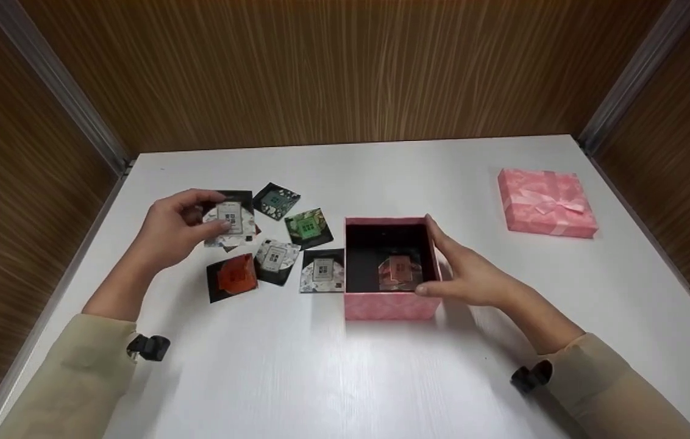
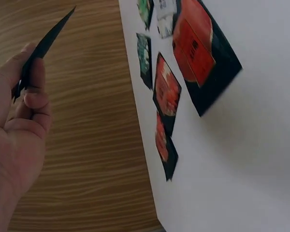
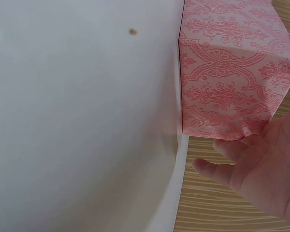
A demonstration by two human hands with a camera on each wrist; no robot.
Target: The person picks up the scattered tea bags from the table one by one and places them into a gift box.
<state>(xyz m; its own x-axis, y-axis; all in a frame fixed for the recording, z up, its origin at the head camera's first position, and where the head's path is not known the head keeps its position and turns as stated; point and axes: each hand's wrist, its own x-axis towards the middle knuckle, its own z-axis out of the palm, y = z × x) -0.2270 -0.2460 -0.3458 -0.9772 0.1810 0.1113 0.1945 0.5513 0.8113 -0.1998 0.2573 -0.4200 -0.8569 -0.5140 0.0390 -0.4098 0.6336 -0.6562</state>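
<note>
My left hand (image 1: 175,227) pinches a flat square card (image 1: 231,227) with a white floral print between thumb and fingers, above other cards on the left of the table. In the left wrist view the held card (image 2: 46,44) shows almost edge-on. My right hand (image 1: 470,274) grips the right side of an open pink box (image 1: 391,306), its thumb over the near right rim and fingers at the far right corner. The right wrist view shows the box's patterned pink side (image 3: 227,92) against the fingers. Inside the dark interior lies a reddish card (image 1: 400,271).
Loose square cards lie left of the box: an orange one (image 1: 237,277), a green one (image 1: 308,228), a teal one (image 1: 276,200) and white ones (image 1: 275,259), one touching the box. A pink lid with a bow (image 1: 546,204) rests at the right. Wooden panels (image 1: 345,73) border the white table.
</note>
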